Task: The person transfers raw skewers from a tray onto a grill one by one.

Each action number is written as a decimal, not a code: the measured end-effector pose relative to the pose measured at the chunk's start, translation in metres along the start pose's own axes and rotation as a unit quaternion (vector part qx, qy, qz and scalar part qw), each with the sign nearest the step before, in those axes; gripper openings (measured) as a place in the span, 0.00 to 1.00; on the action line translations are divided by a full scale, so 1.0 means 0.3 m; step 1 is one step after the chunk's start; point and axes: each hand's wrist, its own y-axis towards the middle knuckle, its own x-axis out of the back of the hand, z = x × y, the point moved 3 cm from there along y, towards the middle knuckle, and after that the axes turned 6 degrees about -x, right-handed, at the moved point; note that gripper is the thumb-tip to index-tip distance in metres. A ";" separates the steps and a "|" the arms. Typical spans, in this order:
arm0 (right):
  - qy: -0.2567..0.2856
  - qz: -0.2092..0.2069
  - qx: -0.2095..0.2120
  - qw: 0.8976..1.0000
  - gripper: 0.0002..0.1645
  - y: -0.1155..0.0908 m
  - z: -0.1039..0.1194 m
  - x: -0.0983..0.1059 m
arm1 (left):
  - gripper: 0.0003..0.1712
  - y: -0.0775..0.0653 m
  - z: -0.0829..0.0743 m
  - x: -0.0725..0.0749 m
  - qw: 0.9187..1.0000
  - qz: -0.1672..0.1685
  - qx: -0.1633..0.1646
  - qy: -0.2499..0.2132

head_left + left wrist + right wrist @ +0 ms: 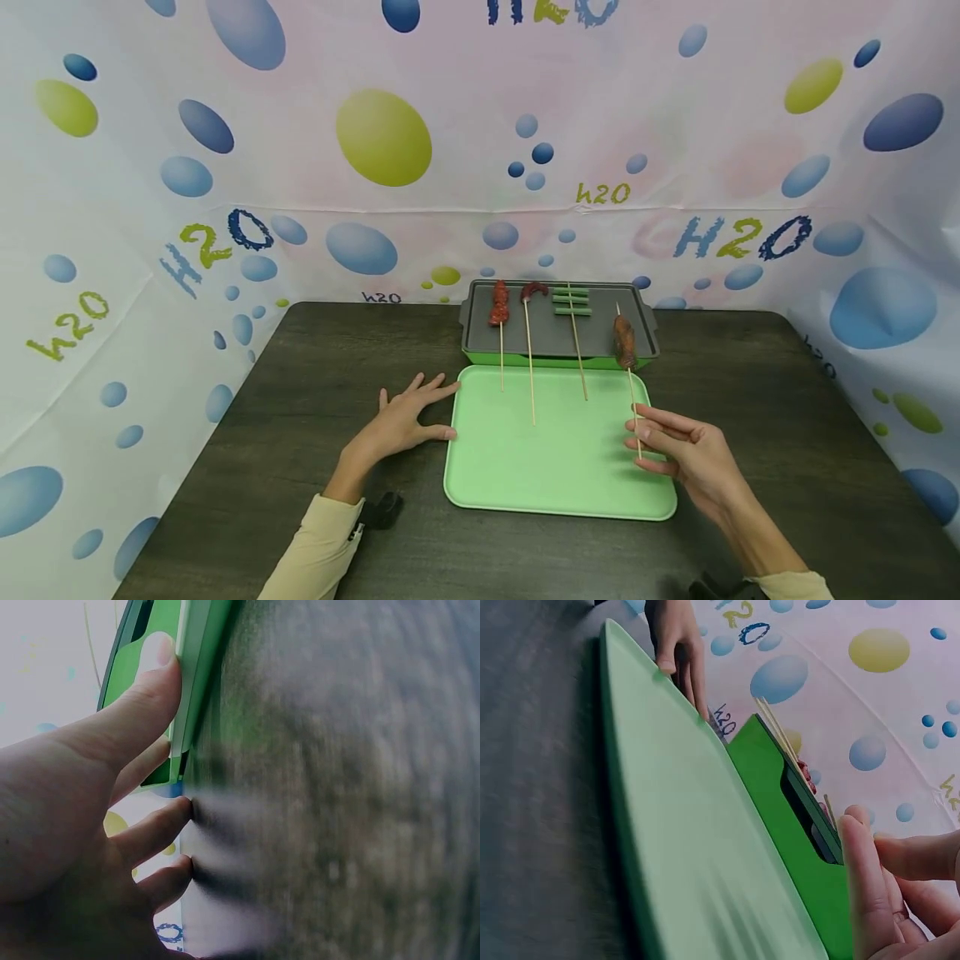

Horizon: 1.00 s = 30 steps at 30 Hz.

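My right hand pinches the lower end of a wooden skewer that carries a long brown, meat-like piece. Its tip points away from me over the right side of a grey grill pan with a green base; whether it touches the pan I cannot tell. At the left rim of a light green tray, my left hand lies with fingers spread, thumb and forefinger touching the edge. In the left wrist view the thumb is against the green side.
Three other skewers lie on the pan, their sticks reaching over the tray: one with red chunks, one with a curled dark red piece, one with green strips. Behind the dark wooden table hangs a bubble-patterned sheet.
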 end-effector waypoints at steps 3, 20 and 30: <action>0.002 0.009 0.008 1.000 0.25 0.032 0.027 0.006 | 0.48 0.002 0.000 -0.001 1.000 -0.001 0.000 0.000; 0.048 0.036 -0.014 0.998 0.35 0.212 0.121 0.058 | 0.48 -0.002 0.003 -0.015 1.000 -0.003 -0.004 -0.005; 0.004 0.030 -0.003 1.000 0.38 0.212 0.090 0.068 | 0.48 -0.014 0.006 -0.022 1.000 -0.002 -0.005 -0.005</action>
